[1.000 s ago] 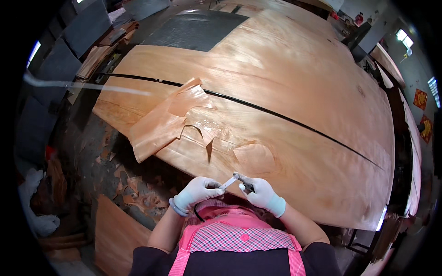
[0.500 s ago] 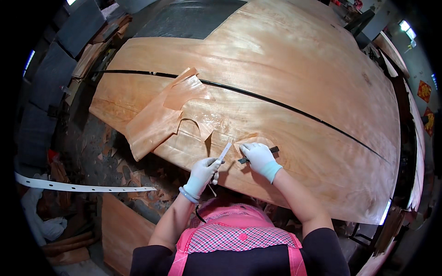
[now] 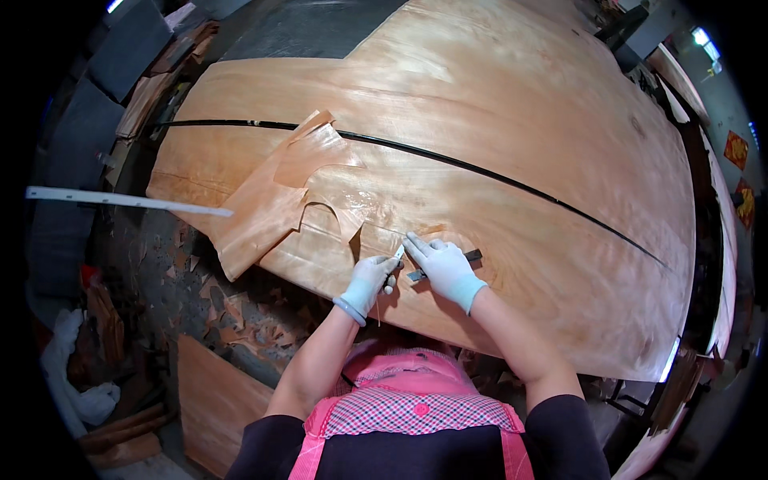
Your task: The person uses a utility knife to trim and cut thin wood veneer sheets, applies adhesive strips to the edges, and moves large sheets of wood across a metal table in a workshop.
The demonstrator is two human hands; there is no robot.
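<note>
My left hand (image 3: 370,278), in a white glove with a pale blue cuff, pinches a short white strip (image 3: 399,252) over the near edge of a large tan wood veneer sheet (image 3: 560,264). My right hand (image 3: 444,268), gloved likewise, rests on the sheet with its index and middle fingers stretched to the strip's far end. Its other fingers look curled under. A dark knife (image 3: 474,256) passes beneath that palm, its grey blade showing at the thumb side and the other end at the little-finger side. The palm hides the knife's middle.
A loose torn veneer piece (image 3: 264,208) lies left of my hands, overhanging the near edge. A long black strip (image 3: 448,160) crosses the sheet. One white perforated strip (image 3: 128,200) juts in from the left. Veneer scraps (image 3: 240,320) litter the floor below.
My right fingertips have slid forward and left onto the short strip, which my left hand has brought closer. The long white strip at left has swung upward in the picture. The view has shifted slightly.
</note>
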